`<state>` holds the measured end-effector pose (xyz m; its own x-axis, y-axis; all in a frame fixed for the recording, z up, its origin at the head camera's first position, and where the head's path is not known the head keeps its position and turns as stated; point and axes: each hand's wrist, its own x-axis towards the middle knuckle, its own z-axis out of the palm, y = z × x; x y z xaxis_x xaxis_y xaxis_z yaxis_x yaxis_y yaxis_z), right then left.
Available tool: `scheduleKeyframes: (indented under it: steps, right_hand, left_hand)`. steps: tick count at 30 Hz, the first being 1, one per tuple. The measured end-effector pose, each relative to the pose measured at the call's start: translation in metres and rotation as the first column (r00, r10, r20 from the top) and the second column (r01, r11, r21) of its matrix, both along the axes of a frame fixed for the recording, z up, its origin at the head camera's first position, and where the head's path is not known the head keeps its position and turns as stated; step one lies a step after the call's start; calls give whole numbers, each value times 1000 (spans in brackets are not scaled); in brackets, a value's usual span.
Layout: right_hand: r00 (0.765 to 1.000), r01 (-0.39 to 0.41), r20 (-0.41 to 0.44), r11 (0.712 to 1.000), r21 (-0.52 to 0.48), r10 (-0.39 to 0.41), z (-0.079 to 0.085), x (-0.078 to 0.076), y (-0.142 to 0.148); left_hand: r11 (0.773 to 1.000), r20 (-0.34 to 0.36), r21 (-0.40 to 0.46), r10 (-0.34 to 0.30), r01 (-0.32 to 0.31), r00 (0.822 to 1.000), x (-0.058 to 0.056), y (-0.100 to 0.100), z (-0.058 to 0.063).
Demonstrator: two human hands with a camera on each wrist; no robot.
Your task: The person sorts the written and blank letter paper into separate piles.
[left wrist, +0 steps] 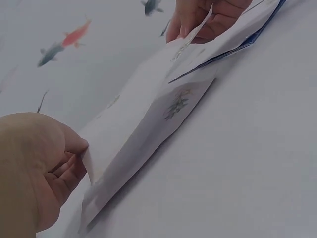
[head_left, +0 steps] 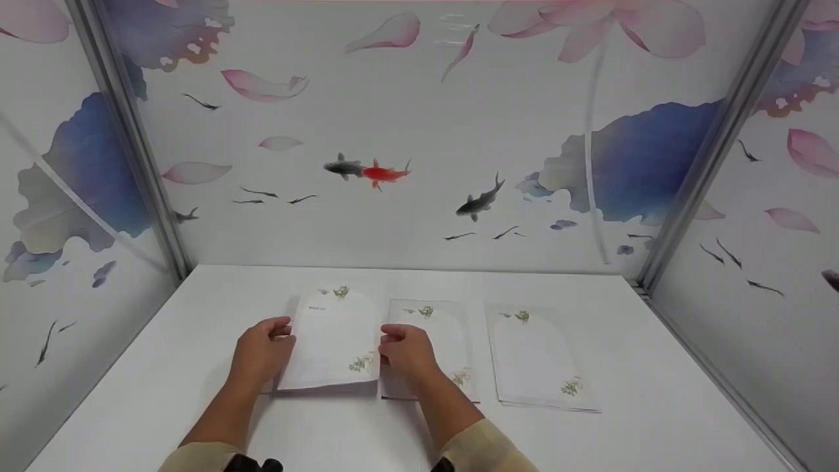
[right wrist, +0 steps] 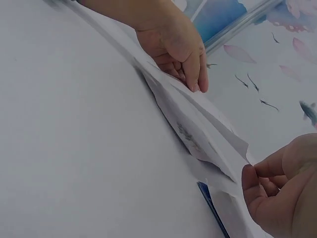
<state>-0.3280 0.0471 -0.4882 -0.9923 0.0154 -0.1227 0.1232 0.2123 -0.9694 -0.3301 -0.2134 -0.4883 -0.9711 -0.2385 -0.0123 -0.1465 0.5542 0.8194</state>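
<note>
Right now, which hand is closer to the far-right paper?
Right. The right hand is left of the far-right paper, over the middle paper, pinching the right edge of the raised sheet. The left hand is farther off, at that sheet's left edge.

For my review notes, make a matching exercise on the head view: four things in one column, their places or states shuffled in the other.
1. Left hand
2. Red fish
3. Rightmost papers
4. Right hand

A. Lying on the table, touched by neither hand
B. Holding the lifted sheet by its right edge
C. Holding that sheet by its left edge
D. Pictured on the back wall

Pairs: 1-C, 2-D, 3-A, 4-B
</note>
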Motion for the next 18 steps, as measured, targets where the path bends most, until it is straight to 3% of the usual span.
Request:
scheduleKeyframes:
  steps: [8,18]
  right_hand:
    - [994,-98,48,995,-15,99,-3,2,-7]
    - [978,-207,22,978,33,207,-6,5,-4]
  left_hand:
    - [999,18,-24,46,-46,999,-3,-10,-4]
    - [996,10,-66,59,-58,998,2,-16,-10]
